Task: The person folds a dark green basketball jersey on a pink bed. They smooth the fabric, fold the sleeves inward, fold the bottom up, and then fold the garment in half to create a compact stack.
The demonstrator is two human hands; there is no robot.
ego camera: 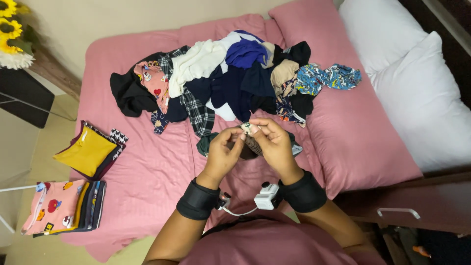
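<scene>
Garment (249, 128), small, soft, likely light: pinched at its edge by left hand (222, 156) and right hand (273, 143), below clothes pile (230, 78).

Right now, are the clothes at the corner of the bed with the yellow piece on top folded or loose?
Folded: the yellow-topped stack lies flat with squared edges, unlike the loose heap.

Pink bed sheet (147, 172) is spread over the bed. A mixed clothes heap (230, 78) is piled near the top, w/ a blue patterned piece (328, 77) at its right edge. Two folded stacks are set at the left edge: one topped in yellow (88, 151), one topped in pink print (51, 206). White pillows (417, 93) are seen right; sunflowers (11, 29) top left.
</scene>
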